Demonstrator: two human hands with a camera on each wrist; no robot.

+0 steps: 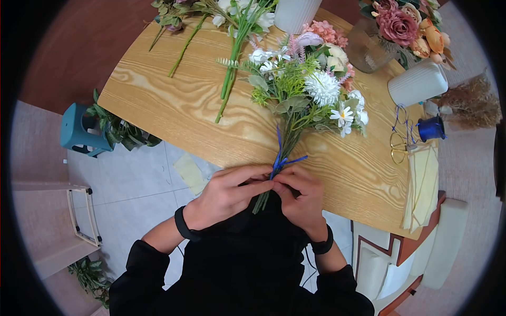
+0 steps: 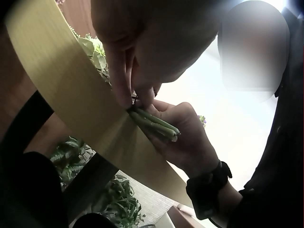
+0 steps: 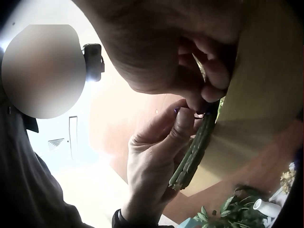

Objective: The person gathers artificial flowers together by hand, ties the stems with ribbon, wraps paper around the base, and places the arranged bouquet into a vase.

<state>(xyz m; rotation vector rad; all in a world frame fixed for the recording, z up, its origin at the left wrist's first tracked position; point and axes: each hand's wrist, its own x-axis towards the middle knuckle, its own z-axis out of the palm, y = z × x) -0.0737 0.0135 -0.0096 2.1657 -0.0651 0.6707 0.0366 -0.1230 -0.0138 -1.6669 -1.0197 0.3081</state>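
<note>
bouquet [image 1: 311, 79] leans over the table's [image 1: 174, 113] near edge, its heads fanned out above the wood and its stems [image 1: 288, 137] running down past that edge toward the person's black top. it is full and mixed: a shaggy white mum [image 1: 322, 88] at the middle, a white daisy [image 1: 345, 116] with a yellow eye low on the right, a cream bloom [image 1: 336, 57], a lilac one [image 1: 310, 39] and coral pink clusters [image 1: 324, 31] at the top, with feathery bright green sprigs [image 1: 289, 81] and duller, greyish leaves on the left. the stems narrow into a tight bundle, dark green, with blunt ends seen in both wrist views. a blue ribbon [image 1: 276, 164] goes round them, one end up along the stems, another sticking out to the right.

the hands are together at the ribbon: the left hand [image 1: 227, 193] pinches it from one side, the right hand [image 1: 304, 194] from the other, fingertips nearly meeting.

by the table's right edge lie scissors [image 1: 398, 147], a blue spool [image 1: 431, 129] and, toward the near right corner, pale sheets [image 1: 421, 187]. a glass vase [image 1: 369, 50] stands near the far edge.
</note>
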